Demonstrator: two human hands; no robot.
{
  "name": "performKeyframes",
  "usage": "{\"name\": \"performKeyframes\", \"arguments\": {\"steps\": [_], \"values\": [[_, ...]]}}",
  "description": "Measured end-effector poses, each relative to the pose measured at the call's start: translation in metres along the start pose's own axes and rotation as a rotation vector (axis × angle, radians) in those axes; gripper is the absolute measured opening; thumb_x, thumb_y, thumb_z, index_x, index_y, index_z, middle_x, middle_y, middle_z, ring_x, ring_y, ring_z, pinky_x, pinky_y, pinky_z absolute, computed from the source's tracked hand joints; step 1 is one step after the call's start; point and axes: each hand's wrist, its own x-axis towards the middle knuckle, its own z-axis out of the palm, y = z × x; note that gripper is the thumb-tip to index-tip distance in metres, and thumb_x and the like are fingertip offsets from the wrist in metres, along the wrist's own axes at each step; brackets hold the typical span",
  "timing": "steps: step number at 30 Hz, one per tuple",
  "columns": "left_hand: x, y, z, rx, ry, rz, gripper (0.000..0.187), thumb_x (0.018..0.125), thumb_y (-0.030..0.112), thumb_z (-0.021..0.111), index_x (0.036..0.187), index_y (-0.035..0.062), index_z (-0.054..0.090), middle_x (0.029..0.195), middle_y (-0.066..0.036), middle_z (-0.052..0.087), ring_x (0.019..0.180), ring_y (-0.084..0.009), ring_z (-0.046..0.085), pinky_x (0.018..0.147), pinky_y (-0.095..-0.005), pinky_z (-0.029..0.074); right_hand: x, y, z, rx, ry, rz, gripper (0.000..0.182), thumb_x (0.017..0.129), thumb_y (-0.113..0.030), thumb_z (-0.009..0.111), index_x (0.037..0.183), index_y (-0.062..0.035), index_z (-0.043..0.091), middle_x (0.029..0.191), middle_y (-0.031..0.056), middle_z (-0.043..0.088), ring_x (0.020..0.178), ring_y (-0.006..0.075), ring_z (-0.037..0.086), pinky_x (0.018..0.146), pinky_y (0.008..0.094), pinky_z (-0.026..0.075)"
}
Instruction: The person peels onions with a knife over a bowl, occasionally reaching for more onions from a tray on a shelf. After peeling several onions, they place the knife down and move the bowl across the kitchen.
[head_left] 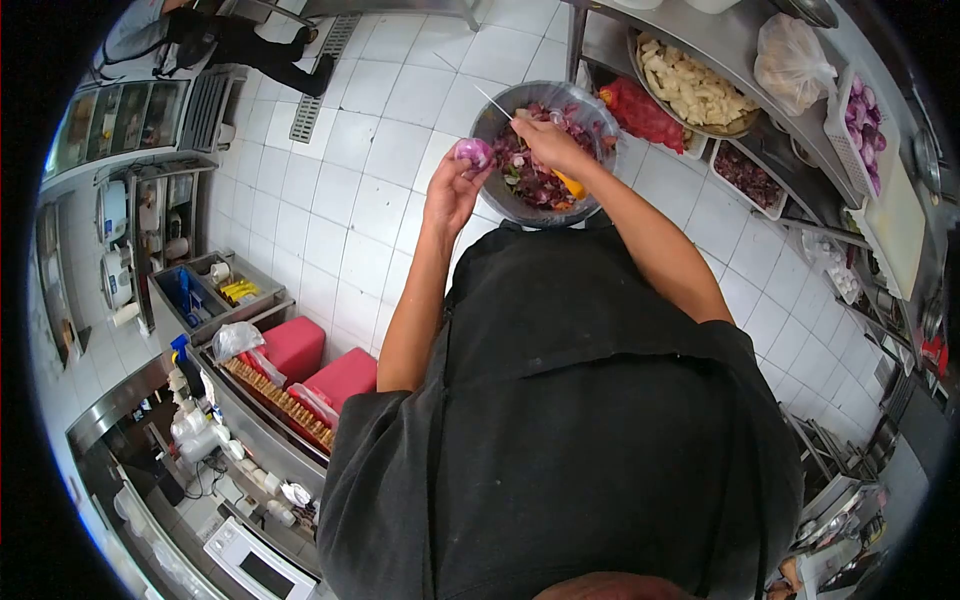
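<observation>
A peeled purple onion (474, 153) is held in the fingers of my left hand (453, 190), just left of the bin's rim. My right hand (550, 146) is closed round a knife (492, 102), whose thin blade points up and left. Below both hands stands a round bin lined with clear plastic (610, 127), holding purple onion skins (545, 187) and some orange and green scraps. The blade and the onion are apart.
At the right, metal shelving holds a bowl of pale peeled pieces (690, 85), a red mesh bag (640, 115), a tray of dark pieces (745, 180) and a white basket of purple onions (862, 125). Red containers (295, 348) stand lower left. Another person (225, 42) is at upper left.
</observation>
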Motion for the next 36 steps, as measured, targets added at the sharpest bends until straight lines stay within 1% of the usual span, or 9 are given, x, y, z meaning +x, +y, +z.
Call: {"name": "performKeyframes", "arguments": {"steps": [3,6,8,11,17,26,29,34,36], "values": [[0.000,0.001,-0.001,0.043,-0.010,0.012,0.044,0.083,0.000,0.057,0.126,-0.0038,0.044,0.118,-0.019,0.057,0.114,-0.0321,0.057,0.106,-0.0480,0.042,-0.001,-0.006,-0.002,-0.011,-0.007,0.140,0.067,0.096,-0.048,0.044,0.139,0.0029,0.044,0.094,0.0177,0.065,0.055,0.0179,0.058,0.051,0.0337,0.048],[0.000,0.003,0.005,0.074,0.017,0.030,0.047,0.082,-0.003,0.059,0.127,-0.0020,0.044,0.117,-0.016,0.057,0.111,-0.0289,0.058,0.104,-0.0471,0.044,-0.027,-0.025,0.003,-0.043,0.051,0.066,0.068,0.096,-0.050,0.043,0.137,0.0040,0.045,0.106,0.0222,0.066,0.076,0.0262,0.067,0.071,0.0366,0.053],[0.001,0.002,0.007,0.094,0.037,0.038,0.048,0.082,-0.004,0.060,0.127,-0.0006,0.045,0.116,-0.013,0.057,0.109,-0.0270,0.058,0.101,-0.0458,0.046,-0.036,-0.025,0.013,-0.043,0.108,-0.066,0.069,0.095,-0.051,0.044,0.138,0.0037,0.044,0.118,0.0242,0.062,0.100,0.0319,0.063,0.088,0.0378,0.048],[0.004,0.001,0.009,0.139,0.026,0.039,0.048,0.083,-0.003,0.060,0.128,0.0006,0.045,0.116,-0.011,0.057,0.107,-0.0246,0.058,0.096,-0.0428,0.048,-0.052,-0.033,0.027,-0.018,0.128,-0.160,0.073,0.093,-0.054,0.044,0.139,0.0026,0.044,0.135,0.0260,0.050,0.131,0.0374,0.045,0.109,0.0387,0.033],[0.005,0.000,0.022,0.140,0.079,0.114,0.051,0.081,-0.010,0.058,0.129,-0.0030,0.042,0.115,-0.013,0.056,0.101,-0.0237,0.060,0.088,-0.0389,0.052,-0.063,-0.036,0.035,-0.112,0.141,-0.242,0.064,0.096,-0.047,0.045,0.140,0.0002,0.043,0.137,0.0251,0.050,0.131,0.0334,0.046,0.107,0.0368,0.035],[0.005,-0.005,0.016,0.116,0.090,0.145,0.047,0.080,-0.013,0.054,0.124,-0.0017,0.043,0.114,-0.013,0.055,0.098,-0.0241,0.061,0.085,-0.0358,0.052,-0.069,-0.041,0.035,-0.132,0.114,-0.252,0.061,0.097,-0.045,0.045,0.137,0.0003,0.047,0.135,0.0235,0.052,0.129,0.0353,0.048,0.107,0.0373,0.035],[0.003,-0.007,0.013,0.138,0.036,0.171,0.048,0.079,-0.013,0.054,0.124,-0.0005,0.043,0.113,-0.013,0.055,0.100,-0.0232,0.059,0.085,-0.0358,0.052,-0.049,-0.018,0.042,-0.122,0.249,-0.350,0.061,0.095,-0.050,0.042,0.133,-0.0041,0.053,0.116,0.0251,0.063,0.112,0.0401,0.059,0.095,0.0412,0.045],[0.000,-0.002,0.017,0.042,0.002,0.107,0.049,0.080,-0.004,0.059,0.126,0.0022,0.045,0.115,-0.012,0.057,0.107,-0.0252,0.057,0.099,-0.0430,0.046,-0.072,-0.045,0.018,0.173,-0.003,0.079,0.061,0.096,-0.051,0.042,0.133,-0.0046,0.053,0.118,0.0232,0.063,0.115,0.0364,0.058,0.097,0.0391,0.044],[0.001,-0.001,0.016,0.008,0.009,0.086,0.048,0.081,-0.003,0.059,0.127,0.0026,0.045,0.114,-0.011,0.059,0.109,-0.0236,0.057,0.100,-0.0427,0.045,-0.075,-0.048,0.017,0.152,0.013,0.051,0.061,0.096,-0.051,0.042,0.133,-0.0043,0.052,0.121,0.0236,0.062,0.117,0.0359,0.057,0.098,0.0388,0.043]]}}
